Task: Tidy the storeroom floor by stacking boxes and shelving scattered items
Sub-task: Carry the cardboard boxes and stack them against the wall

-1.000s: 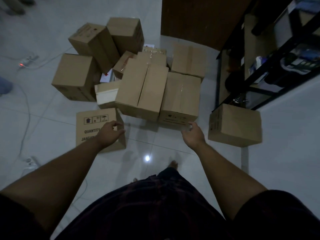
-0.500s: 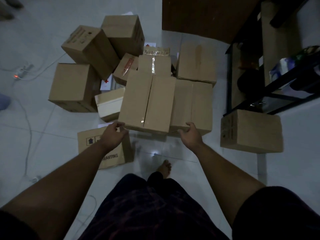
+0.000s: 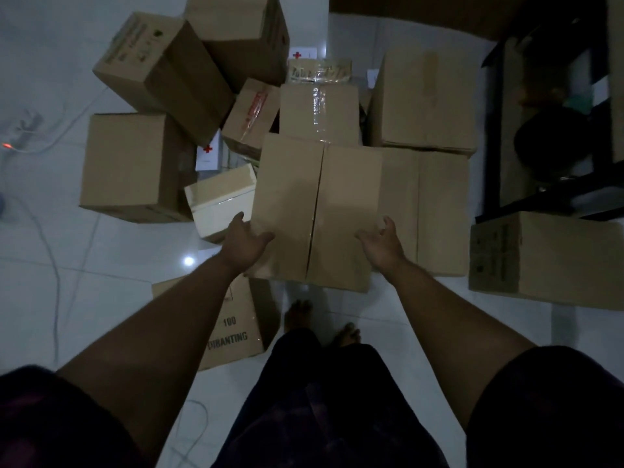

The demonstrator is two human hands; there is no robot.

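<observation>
A large brown cardboard box with a centre seam stands on the floor in front of me, amid a cluster of several boxes. My left hand is at its near left edge, thumb over the top and fingers spread along the side. My right hand hovers at its near right edge with fingers spread and loosely bent. Neither hand has closed round the box. A second box sits flush against its right side, and a taped box stands behind it.
A white box, a square box and tilted boxes lie to the left. A printed box lies by my feet. Another box sits by the black shelf. Cables and a power strip run along the left floor.
I have stepped closer to the pile. Both hands moved forward from the large box's near bottom edge up to its left and right sides.
</observation>
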